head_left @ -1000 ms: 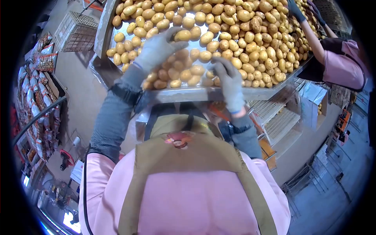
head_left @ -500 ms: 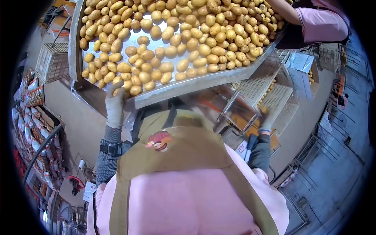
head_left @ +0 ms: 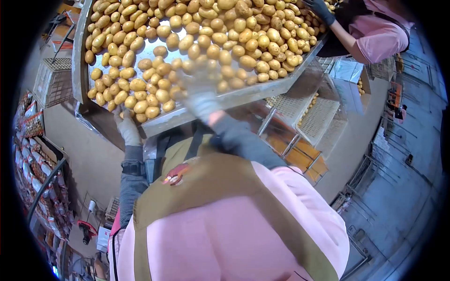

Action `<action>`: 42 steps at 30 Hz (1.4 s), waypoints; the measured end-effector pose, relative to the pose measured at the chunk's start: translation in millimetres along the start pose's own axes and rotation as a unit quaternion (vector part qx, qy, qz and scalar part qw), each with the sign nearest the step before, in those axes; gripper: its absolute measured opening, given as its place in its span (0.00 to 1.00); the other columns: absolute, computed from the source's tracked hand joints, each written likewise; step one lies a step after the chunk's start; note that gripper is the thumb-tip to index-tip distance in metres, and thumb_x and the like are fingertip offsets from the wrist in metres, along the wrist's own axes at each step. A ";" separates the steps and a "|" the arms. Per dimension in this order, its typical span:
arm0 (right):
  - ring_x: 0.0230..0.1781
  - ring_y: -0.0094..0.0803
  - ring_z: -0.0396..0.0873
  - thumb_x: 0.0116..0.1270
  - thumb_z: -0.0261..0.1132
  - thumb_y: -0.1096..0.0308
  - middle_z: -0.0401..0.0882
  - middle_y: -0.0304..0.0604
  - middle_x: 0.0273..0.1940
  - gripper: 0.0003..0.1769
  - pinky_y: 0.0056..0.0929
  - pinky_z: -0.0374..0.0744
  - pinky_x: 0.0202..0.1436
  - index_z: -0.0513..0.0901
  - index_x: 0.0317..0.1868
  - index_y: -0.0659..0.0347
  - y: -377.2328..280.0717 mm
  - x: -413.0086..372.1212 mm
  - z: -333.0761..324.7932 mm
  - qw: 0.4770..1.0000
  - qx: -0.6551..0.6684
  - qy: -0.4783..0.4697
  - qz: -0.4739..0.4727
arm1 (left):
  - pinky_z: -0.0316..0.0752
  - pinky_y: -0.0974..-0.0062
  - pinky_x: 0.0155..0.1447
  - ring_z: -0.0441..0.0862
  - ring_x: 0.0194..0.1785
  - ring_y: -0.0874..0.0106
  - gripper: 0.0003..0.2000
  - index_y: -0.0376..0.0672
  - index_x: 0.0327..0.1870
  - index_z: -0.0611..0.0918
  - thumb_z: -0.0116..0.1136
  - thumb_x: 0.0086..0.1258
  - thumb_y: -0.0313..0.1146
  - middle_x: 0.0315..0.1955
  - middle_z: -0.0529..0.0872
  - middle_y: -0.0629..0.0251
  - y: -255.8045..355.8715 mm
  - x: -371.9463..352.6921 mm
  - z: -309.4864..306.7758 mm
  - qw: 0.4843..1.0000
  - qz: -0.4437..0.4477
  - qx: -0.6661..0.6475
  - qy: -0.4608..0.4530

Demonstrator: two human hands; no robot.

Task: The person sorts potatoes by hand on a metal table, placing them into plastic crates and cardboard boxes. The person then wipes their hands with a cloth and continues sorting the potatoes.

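Potatoes (head_left: 138,85) lie spread over a metal sorting tray (head_left: 154,125) in the upper part of the view. At the tray's near left edge is my left hand (head_left: 127,129), in a pale glove, its fingers curled at the rim beside a potato; whether it grips that potato is unclear. My right hand (head_left: 201,93), also gloved, reaches over the near rim among the potatoes at the middle. It is smeared by motion, so its fingers and anything in them cannot be made out.
A co-worker's dark-gloved hand (head_left: 320,10) touches the potatoes at the upper right. Plastic crates (head_left: 320,117) stand below the tray's right side, near a metal-framed orange stand (head_left: 304,157). Another crate (head_left: 52,82) and bagged potatoes (head_left: 44,173) are at left.
My right hand has moved from low on the right, by the crates, up and left over the tray. The co-worker's gloved hand has come into view. The whole view has shifted slightly.
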State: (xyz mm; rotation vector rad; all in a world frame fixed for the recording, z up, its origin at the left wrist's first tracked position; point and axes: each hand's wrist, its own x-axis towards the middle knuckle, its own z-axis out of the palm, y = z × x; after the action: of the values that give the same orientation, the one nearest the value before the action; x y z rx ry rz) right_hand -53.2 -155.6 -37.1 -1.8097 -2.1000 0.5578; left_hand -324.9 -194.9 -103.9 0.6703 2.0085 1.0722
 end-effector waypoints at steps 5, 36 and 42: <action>0.59 0.52 0.77 0.62 0.63 0.63 0.80 0.52 0.55 0.25 0.54 0.70 0.67 0.81 0.61 0.54 -18.9 25.5 44.6 0.990 0.026 0.004 -0.140 | 0.73 0.64 0.71 0.74 0.68 0.61 0.29 0.39 0.75 0.64 0.53 0.73 0.25 0.69 0.72 0.54 22.6 -11.8 -10.6 0.976 -0.088 -0.189 -0.055; 0.75 0.60 0.60 0.67 0.64 0.43 0.72 0.42 0.70 0.32 0.66 0.50 0.79 0.78 0.67 0.50 -160.6 107.3 121.9 0.925 -0.032 -0.070 -0.372 | 0.81 0.76 0.52 0.81 0.54 0.72 0.27 0.46 0.72 0.70 0.59 0.77 0.47 0.55 0.80 0.60 80.7 59.1 -56.6 0.970 -0.151 -0.193 -0.009; 0.72 0.50 0.67 0.63 0.61 0.66 0.74 0.45 0.67 0.27 0.52 0.60 0.78 0.78 0.65 0.47 -76.7 35.4 44.9 0.905 -0.103 -0.181 -0.372 | 0.73 0.72 0.68 0.75 0.66 0.69 0.27 0.40 0.72 0.73 0.61 0.75 0.40 0.65 0.77 0.58 42.3 44.7 -73.1 0.979 -0.079 -0.166 -0.091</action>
State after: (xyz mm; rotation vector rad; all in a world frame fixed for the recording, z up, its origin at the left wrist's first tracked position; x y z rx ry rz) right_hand -146.4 -134.2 -39.9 -0.8713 -2.9449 0.4867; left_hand -405.9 -174.5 -57.3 0.4098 1.6458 1.1699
